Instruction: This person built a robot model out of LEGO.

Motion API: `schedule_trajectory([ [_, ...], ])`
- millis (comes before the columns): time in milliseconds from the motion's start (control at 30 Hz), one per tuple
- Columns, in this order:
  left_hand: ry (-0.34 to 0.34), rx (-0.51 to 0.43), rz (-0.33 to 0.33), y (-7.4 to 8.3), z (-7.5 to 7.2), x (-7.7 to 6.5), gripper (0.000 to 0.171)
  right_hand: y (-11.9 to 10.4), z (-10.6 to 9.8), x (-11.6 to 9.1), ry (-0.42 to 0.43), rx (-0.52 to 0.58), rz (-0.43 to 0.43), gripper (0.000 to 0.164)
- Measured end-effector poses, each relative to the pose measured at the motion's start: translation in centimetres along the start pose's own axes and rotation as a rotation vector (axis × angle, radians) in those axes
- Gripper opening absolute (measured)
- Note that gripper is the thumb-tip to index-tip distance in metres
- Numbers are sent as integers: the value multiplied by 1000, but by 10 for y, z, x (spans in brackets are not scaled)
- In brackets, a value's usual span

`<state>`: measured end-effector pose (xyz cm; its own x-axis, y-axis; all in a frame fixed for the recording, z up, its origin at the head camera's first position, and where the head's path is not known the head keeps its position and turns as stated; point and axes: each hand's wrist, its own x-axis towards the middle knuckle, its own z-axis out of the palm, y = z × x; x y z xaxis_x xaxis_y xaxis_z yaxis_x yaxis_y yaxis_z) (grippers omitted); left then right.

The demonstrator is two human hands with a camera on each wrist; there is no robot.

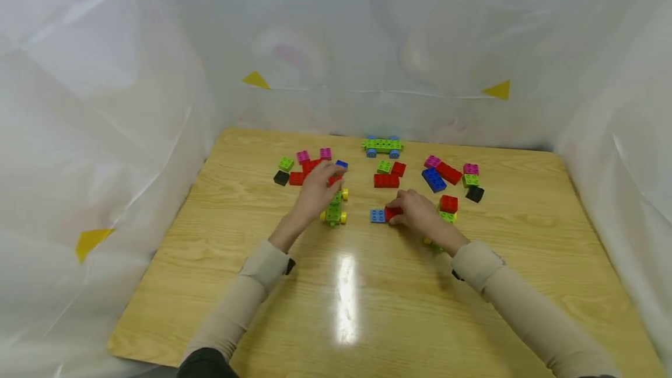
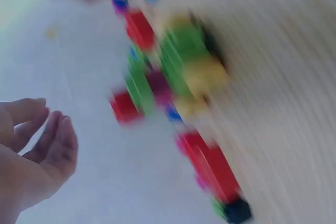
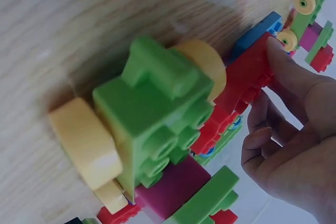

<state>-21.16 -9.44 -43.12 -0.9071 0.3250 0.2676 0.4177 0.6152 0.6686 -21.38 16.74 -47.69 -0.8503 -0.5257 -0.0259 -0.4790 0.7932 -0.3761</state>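
My right hand [image 1: 417, 212] pinches a red brick [image 3: 244, 74] between thumb and fingers. That brick adjoins a light blue brick [image 1: 377, 216] on the table. Beside the right wrist is a green wheeled base [image 3: 131, 98] with yellow wheels, carrying a magenta brick [image 3: 176, 184], a green brick and a red brick [image 1: 448, 203]. My left hand [image 1: 317, 188] hovers over another green base [image 1: 333, 214] with yellow wheels; its stack is partly hidden in the head view. The left wrist view shows those fingers loosely bent with nothing between them, though the bricks there are blurred.
A green base [image 1: 382, 145] with blue wheels stands at the table's back edge. Red bricks [image 1: 386, 181] and a small green one lie before it. More bricks are grouped at left, including a black brick [image 1: 281, 178], and at right, including a blue brick [image 1: 433, 180].
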Motion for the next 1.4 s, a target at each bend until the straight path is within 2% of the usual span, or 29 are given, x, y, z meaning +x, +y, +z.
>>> schedule_trajectory([
  [100,15,102,-81,-30,-18,2,26,-1,1,-1,21,6,7,33],
  [233,-48,301,-180,-67,-28,2,30,-3,3,-2,21,32,16,33],
  [367,-106,419,-192,-87,-28,1,33,-4,6,-2,25,55,24,33],
  [633,-106,524,-140,-102,-17,6,24,-4,10,0,19,57,41,33],
  [867,-123,576,-121,-106,-11,10,23,-6,7,-2,4,69,74,33],
  [1167,-172,575,-200,-106,-11,11,28,-7,5,-2,6,57,65,33],
  [1300,-142,541,-224,-105,-15,9,31,-6,5,-1,-8,60,70,33],
  [1400,-81,512,-224,-101,-21,8,35,-7,4,-1,-7,62,74,32],
])
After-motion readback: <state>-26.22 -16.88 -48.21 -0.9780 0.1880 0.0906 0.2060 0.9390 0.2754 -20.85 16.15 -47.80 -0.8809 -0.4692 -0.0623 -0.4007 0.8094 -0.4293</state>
